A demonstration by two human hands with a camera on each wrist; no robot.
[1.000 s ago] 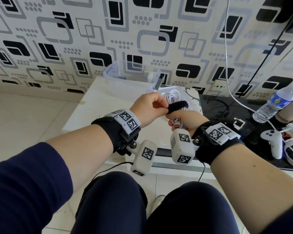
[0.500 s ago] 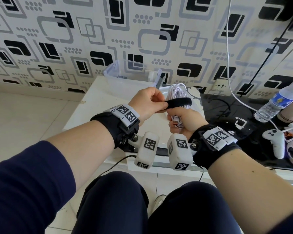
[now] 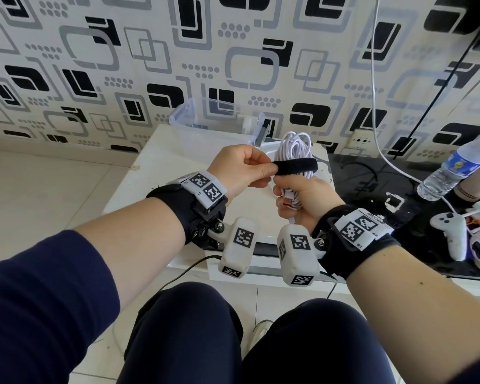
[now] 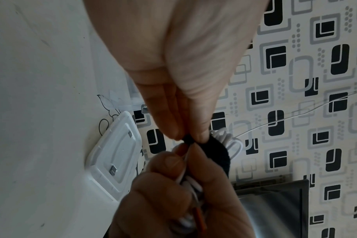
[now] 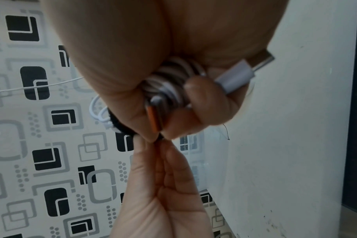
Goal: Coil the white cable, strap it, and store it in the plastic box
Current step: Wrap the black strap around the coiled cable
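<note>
Since a second ago both hands have lifted a little and the black strap now reaches further across the white cable, whose loops stand clearer above my fist. My right hand is closed round the lower part of the coil, fingers curled tight, with one plug poking out past my little finger. My left hand pinches the free end of the strap between thumb and forefinger, the other fingers tucked in. The strap curves round the far side of the bundle just above my right fist; whether its other end is fixed yet I cannot tell.

The plastic box waits open at the back of the counter, against the wall, with its lid lying flat beside it.

To do this wrap well, I think I should keep the strap taut while bringing it round, so the loops cannot spring apart, and keep my right grip firm below the band. It ought to sit near the coil's middle and lie flat, not twisted, before I press the end down onto itself. Loose plugs should be tucked alongside first.
</note>
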